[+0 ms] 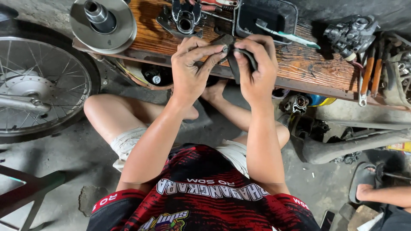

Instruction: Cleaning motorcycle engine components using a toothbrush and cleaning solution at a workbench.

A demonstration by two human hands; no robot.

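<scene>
Both forearms reach forward and converge over the wooden bench (308,64). The left hand (191,68) and right hand (255,68) meet near its front edge, fingers curled, knuckles up, thumbs inward.

Soft, even daylight is cast from above; the wooden bench (308,64) is lit warmly. Deep shadow is held beneath it. Edges are bent by wide-angle distortion; focus is kept sharp.

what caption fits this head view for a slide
Seated on a workshop floor, left hand and right hand grip a small dark part above a wooden board.
</scene>
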